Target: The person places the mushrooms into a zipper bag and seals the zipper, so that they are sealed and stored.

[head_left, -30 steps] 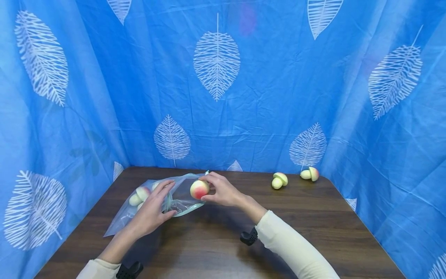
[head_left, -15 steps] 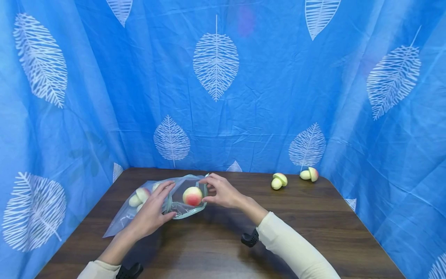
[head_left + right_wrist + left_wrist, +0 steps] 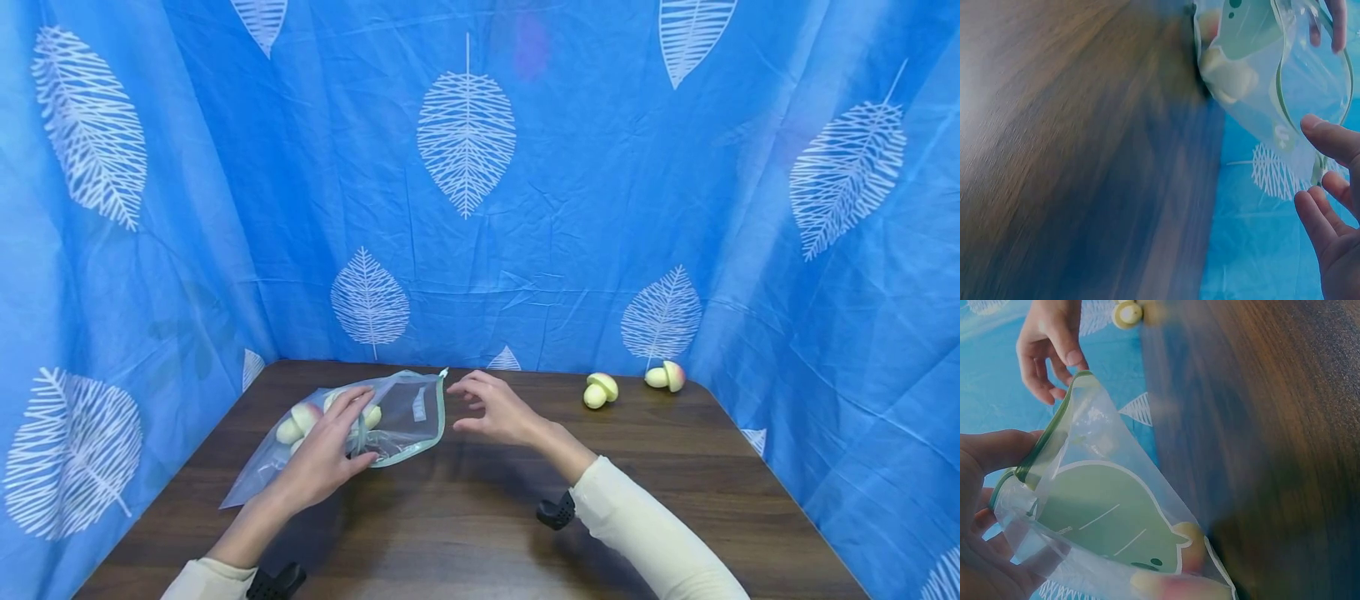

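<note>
A clear zip bag [image 3: 408, 421] with green edging and a pale green print lies on the table, its mouth gaping to the right. Several toy mushrooms [image 3: 300, 422] in cream and pink are inside it, partly covered by my left hand. My left hand [image 3: 327, 446] holds the bag near its mouth, thumb on one side and fingers on the other; the green print [image 3: 1110, 506] shows below that hand in the left wrist view. My right hand [image 3: 498, 410] is just right of the bag's zip end, fingers loosely bent and holding nothing.
Two more toy mushrooms, one nearer [image 3: 600, 390] and one farther [image 3: 666, 376], lie at the back right of the dark wooden table [image 3: 600, 500]. A blue curtain [image 3: 555, 208] with white leaf prints surrounds the table's back and sides.
My right hand let go of the toy mushroom at the bag's mouth and drew back slightly right. That mushroom has slid left into the bag. My left hand has barely moved.
</note>
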A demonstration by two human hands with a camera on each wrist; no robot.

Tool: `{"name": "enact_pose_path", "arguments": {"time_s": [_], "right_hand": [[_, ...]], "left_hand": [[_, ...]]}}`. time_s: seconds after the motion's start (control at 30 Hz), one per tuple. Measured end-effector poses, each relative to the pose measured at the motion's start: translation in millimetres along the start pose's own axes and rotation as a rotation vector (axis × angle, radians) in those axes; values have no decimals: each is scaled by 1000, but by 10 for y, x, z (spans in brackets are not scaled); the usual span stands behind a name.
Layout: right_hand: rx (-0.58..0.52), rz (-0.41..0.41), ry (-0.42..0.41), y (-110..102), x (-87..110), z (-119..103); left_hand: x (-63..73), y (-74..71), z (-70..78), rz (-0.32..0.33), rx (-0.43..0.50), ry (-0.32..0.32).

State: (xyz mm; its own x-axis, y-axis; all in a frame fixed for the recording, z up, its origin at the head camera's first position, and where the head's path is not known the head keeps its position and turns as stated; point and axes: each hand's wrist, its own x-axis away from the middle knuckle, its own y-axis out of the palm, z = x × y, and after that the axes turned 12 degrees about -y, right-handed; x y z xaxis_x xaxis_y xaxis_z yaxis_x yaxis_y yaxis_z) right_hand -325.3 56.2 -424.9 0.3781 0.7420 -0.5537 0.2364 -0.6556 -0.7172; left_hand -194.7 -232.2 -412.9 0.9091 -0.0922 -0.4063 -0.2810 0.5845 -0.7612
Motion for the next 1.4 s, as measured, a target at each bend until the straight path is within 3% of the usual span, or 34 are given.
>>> {"name": "enact_pose_path", "arguments": {"time_s": [0.53, 0.8, 1.4], "right_hand": [[84, 3, 82, -358, 273, 138], [159, 59, 114, -592, 414, 261], [206, 129, 335, -1106, 757, 584]], "left_hand": [[21, -31, -8, 16, 4, 15], [25, -31, -12, 12, 7, 11], [25, -33, -40, 6, 10, 1]]}}
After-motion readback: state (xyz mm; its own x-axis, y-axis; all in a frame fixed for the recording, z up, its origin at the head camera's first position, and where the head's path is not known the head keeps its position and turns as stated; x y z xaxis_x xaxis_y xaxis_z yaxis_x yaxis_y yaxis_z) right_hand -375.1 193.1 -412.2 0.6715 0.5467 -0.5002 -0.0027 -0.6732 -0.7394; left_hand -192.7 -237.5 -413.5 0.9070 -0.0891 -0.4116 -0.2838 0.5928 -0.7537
